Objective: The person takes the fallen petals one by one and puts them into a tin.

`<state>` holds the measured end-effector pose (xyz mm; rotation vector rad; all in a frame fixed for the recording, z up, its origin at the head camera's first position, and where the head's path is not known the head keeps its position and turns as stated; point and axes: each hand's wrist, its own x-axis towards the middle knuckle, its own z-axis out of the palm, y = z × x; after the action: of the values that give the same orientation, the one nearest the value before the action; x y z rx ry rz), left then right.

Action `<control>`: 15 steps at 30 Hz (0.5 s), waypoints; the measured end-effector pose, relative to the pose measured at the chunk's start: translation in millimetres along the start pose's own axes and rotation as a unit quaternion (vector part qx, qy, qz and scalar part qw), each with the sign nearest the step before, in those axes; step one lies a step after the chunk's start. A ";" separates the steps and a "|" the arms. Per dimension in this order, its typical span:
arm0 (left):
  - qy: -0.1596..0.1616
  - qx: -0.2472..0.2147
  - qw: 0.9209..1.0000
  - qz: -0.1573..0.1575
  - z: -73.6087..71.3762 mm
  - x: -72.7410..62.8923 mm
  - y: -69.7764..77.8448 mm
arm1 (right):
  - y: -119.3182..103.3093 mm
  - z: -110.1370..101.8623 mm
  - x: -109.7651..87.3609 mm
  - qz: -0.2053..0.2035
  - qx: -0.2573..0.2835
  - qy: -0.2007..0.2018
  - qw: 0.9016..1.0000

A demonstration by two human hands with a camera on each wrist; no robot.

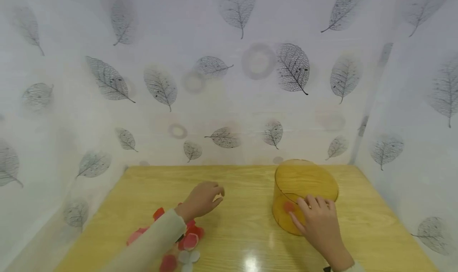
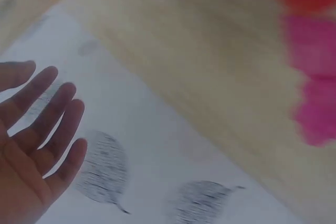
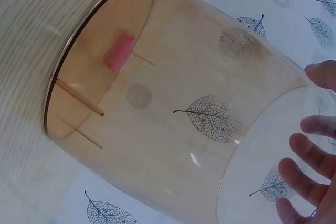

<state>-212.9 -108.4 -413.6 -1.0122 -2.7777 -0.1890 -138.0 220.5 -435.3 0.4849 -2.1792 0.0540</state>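
Note:
A see-through amber container [image 1: 280,194] stands on the wooden table, a pink-red petal-like piece [image 1: 289,206] inside at its bottom. My right hand [image 1: 319,220] is at its near rim, fingers bent loosely and spread. In the right wrist view the thumb overlaps the rim of the container [image 3: 173,77]; whether it touches cannot be told. My left hand [image 1: 202,199] hovers over the middle of the table, empty, with its fingers loosely bent. Below the left forearm lie several red and pink petal-like pieces [image 1: 191,241], partly hidden by the sleeve.
White petal-like pieces [image 1: 189,257] lie near the front edge, beside a dark red one [image 1: 168,263]. White walls [image 1: 229,105] with a grey leaf print enclose the wooden table [image 1: 243,208] at the back and both sides.

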 end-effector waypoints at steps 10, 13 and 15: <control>-0.070 0.002 0.994 -0.080 21.8 -67.6 -69.1 | -0.9 -1.6 -0.6 0.010 0.006 0.004 1.000; -0.076 -0.009 0.991 -0.113 23.9 -74.7 -79.0 | -1.2 -0.6 0.1 0.010 0.009 0.008 1.000; -0.088 -0.024 0.987 -0.134 25.1 -77.4 -82.9 | -1.7 0.5 0.8 0.009 0.011 0.011 1.000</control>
<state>-211.4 -215.2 -459.1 -0.6913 -3.0781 -0.2120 -138.2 218.6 -435.2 0.4750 -2.1627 0.0928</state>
